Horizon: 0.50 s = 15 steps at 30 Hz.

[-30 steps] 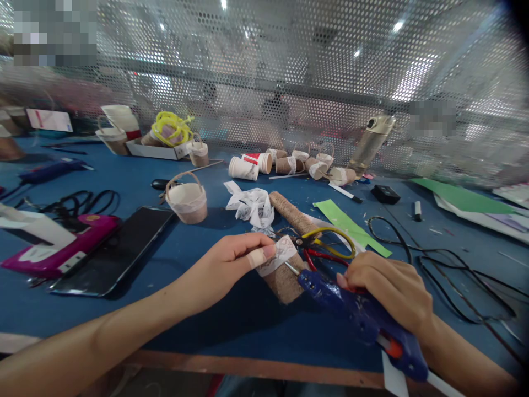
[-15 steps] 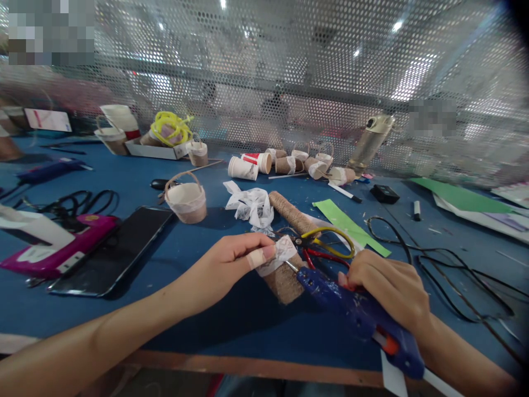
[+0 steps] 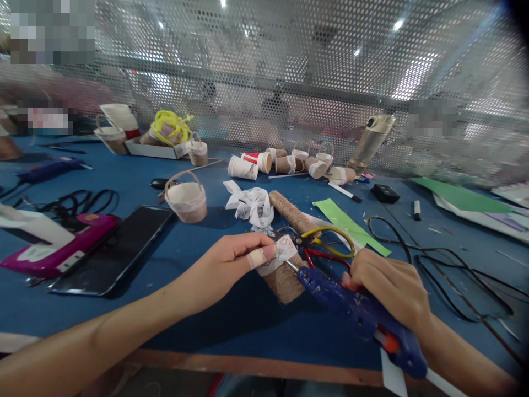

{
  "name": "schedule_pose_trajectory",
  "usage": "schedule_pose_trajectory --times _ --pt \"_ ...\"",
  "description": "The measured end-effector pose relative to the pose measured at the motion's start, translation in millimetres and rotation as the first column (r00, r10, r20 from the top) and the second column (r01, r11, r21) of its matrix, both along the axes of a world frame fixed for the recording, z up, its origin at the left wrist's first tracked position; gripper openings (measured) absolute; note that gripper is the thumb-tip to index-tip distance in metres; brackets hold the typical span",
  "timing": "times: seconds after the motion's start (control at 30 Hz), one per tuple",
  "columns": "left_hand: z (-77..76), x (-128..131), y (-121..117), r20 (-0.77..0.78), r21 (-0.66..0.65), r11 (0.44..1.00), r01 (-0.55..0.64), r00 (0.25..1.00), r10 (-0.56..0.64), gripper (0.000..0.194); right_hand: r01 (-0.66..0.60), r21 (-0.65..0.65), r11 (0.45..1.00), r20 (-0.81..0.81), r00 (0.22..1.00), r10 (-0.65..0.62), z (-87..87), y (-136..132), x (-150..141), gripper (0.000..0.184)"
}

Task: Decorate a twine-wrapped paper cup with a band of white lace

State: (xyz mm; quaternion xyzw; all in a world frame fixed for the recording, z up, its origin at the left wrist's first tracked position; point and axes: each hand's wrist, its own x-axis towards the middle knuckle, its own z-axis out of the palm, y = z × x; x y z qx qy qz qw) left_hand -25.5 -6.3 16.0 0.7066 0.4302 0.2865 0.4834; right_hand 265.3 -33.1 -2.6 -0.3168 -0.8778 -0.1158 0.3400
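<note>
My left hand (image 3: pixel 231 262) pinches a strip of white lace against the rim of a twine-wrapped paper cup (image 3: pixel 284 278) lying on the blue table (image 3: pixel 198 309); one fingertip wears a plaster. My right hand (image 3: pixel 390 286) grips a blue glue gun (image 3: pixel 355 314), its metal nozzle touching the cup just under the lace. Yellow-handled scissors (image 3: pixel 326 240) and red-handled ones lie right behind the cup.
A spool of twine (image 3: pixel 291 212), crumpled lace (image 3: pixel 250 204) and a green paper strip (image 3: pixel 349 226) lie behind. A small handled cup basket (image 3: pixel 187 198), a black phone (image 3: pixel 118 248), a pink device (image 3: pixel 61 248), several cups (image 3: pixel 289 162), a bottle (image 3: pixel 370 140) and black cables (image 3: pixel 446 275) are spread around.
The glue gun has slid slightly along the cup; otherwise both hands stay where they were.
</note>
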Motion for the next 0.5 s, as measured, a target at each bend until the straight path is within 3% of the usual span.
schedule_pose_trajectory --times 0.33,0.5 --pt "0.5 0.2 1.7 0.013 -0.014 1.000 0.001 1.000 0.000 0.033 -0.071 0.056 0.996 -0.173 0.982 0.080 4.0 -1.0 -3.6 0.024" --pt "1.3 0.0 0.6 0.009 -0.021 1.000 0.005 1.000 -0.005 0.032 -0.073 0.055 0.996 -0.134 0.988 0.080 3.8 2.1 -3.1 0.022"
